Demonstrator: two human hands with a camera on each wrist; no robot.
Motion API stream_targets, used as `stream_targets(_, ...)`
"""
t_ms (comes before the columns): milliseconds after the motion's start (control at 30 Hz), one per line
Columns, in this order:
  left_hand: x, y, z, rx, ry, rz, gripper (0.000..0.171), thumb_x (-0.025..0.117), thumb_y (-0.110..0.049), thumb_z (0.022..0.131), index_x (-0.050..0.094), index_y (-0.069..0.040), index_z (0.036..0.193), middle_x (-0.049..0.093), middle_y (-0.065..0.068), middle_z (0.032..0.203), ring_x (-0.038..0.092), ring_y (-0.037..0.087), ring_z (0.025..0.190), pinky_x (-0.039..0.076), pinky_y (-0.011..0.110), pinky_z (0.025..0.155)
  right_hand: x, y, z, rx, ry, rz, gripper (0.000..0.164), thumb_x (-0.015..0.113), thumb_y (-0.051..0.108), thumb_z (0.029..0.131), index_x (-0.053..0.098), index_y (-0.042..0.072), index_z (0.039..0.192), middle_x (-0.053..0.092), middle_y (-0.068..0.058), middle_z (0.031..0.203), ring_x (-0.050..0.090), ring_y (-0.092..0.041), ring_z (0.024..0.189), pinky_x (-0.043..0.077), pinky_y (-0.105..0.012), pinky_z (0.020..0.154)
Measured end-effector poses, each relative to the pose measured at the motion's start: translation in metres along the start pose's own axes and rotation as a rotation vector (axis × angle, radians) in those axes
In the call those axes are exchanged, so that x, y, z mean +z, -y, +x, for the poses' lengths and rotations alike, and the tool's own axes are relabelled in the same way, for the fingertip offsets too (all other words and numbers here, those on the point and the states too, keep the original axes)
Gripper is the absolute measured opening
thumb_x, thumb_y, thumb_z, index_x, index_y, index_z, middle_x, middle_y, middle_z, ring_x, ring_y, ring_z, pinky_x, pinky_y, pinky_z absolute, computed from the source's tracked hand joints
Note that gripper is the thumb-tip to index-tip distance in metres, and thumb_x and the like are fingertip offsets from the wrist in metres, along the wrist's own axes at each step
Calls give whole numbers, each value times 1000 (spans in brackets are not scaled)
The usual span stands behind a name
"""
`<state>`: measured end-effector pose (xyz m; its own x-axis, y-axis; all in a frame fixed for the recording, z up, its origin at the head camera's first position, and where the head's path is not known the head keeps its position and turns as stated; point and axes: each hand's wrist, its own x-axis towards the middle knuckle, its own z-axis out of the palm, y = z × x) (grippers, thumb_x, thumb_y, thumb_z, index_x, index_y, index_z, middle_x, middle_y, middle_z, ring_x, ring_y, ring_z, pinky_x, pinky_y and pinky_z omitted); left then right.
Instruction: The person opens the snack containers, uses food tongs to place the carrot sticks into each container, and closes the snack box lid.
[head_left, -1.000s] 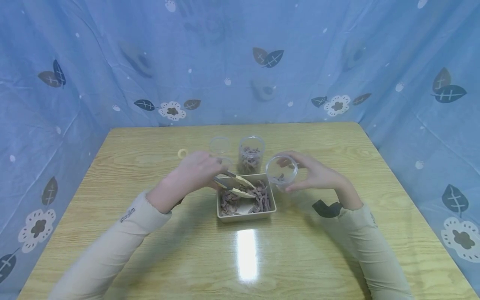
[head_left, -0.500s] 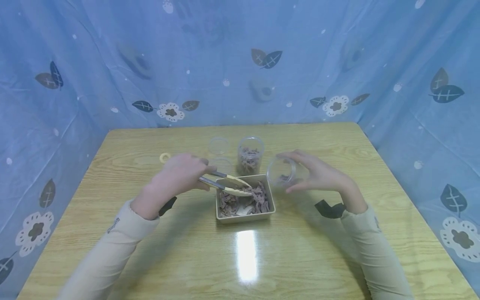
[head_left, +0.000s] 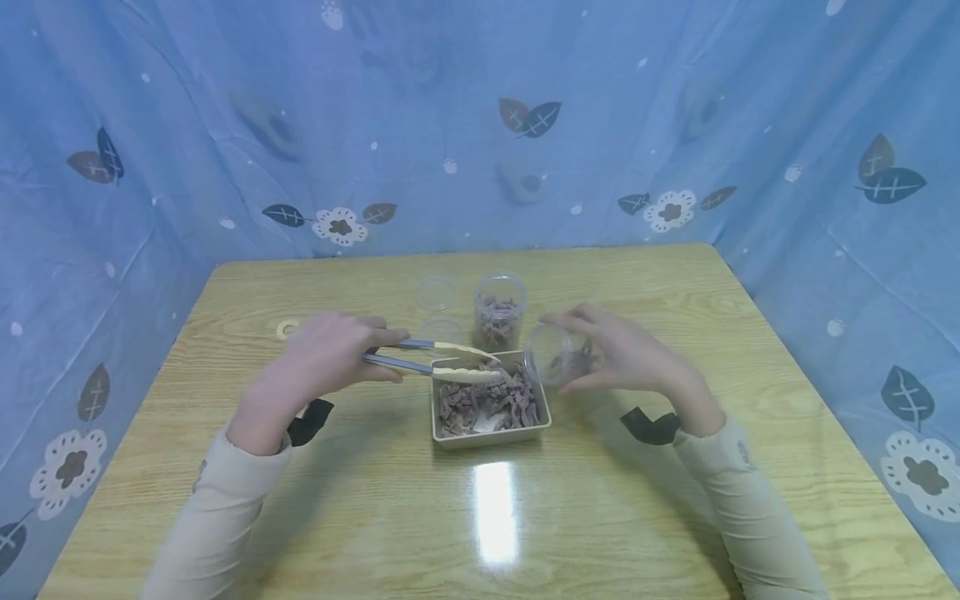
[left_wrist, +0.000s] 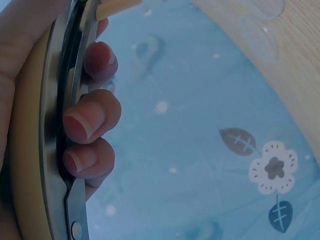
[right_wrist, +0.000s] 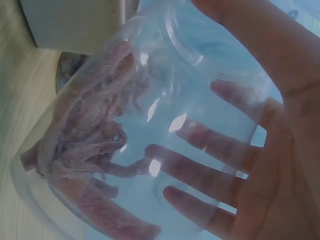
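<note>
In the head view my left hand (head_left: 326, 354) grips a pair of metal tongs (head_left: 401, 364) with cream tips, which lie over a beige rectangular box (head_left: 491, 442). The box contains brownish-purple dried strips (head_left: 468, 404), with a pale patch of its bottom showing. The left wrist view shows curled fingers (left_wrist: 92, 115) around the tongs' handle. At the box's right edge, my right hand (head_left: 626, 354) holds a clear plastic jar (right_wrist: 165, 110), tilted with its mouth towards the box. Similar strips (right_wrist: 90, 135) lie along the jar's lower wall.
Behind the box stands a second clear jar (head_left: 500, 312), upright and partly filled with strips. To its left, two clear round lids (head_left: 437, 292) lie on the wooden table (head_left: 360, 525). A blue patterned curtain (head_left: 450, 125) encloses the back and sides.
My left hand has drawn back to the left with the tongs, whose tips stay over the box. The jar in my right hand has tipped further towards the box.
</note>
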<state>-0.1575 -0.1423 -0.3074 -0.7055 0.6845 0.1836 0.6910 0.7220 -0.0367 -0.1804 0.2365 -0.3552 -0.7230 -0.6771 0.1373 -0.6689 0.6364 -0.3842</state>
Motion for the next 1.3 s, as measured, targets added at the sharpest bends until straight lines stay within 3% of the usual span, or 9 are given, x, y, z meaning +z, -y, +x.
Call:
stream_targets(233, -2, 0, -10, -2, -98, -99, 45, 76, -45, 68, 71, -21, 105, 54, -14, 69, 36, 1, 47, 31, 19, 44, 6, 7, 7, -92, -59, -101, 95, 77, 54, 64, 37, 19, 142, 55, -6, 117, 55, -17, 87, 48, -33, 75)
stream_targets(500, -2, -7, -5, 46, -162, -113, 45, 73, -48, 69, 71, -22, 106, 51, -14, 66, 35, 0, 47, 29, 18, 42, 11, 21, 11, -158, -117, -169, 98, 77, 56, 61, 36, 22, 143, 56, -7, 113, 53, -16, 88, 47, -33, 76)
stream_targets(800, -1, -13, 4, 27, -135, -104, 47, 74, -47, 69, 70, -23, 109, 53, -13, 69, 36, 2, 47, 29, 19, 41, 15, 26, 12, -192, -156, -189, 97, 79, 55, 59, 39, 20, 141, 56, -6, 113, 53, -16, 87, 47, -33, 76)
stream_targets(1067, 1, -19, 15, 50, -110, -100, 49, 73, -47, 71, 68, -22, 113, 54, -11, 71, 37, 3, 49, 32, 20, 44, 16, 30, 14, -207, -183, -194, 98, 78, 57, 58, 40, 20, 141, 57, -6, 112, 54, -14, 82, 46, -29, 70)
stream_targets(1300, 0, -19, 19, 36, -97, -106, 57, 73, -51, 68, 67, -19, 115, 61, -9, 79, 38, 4, 50, 31, 20, 44, 16, 24, 15, -158, -169, -141, 99, 77, 56, 62, 32, 25, 144, 56, -2, 113, 53, -13, 81, 47, -27, 71)
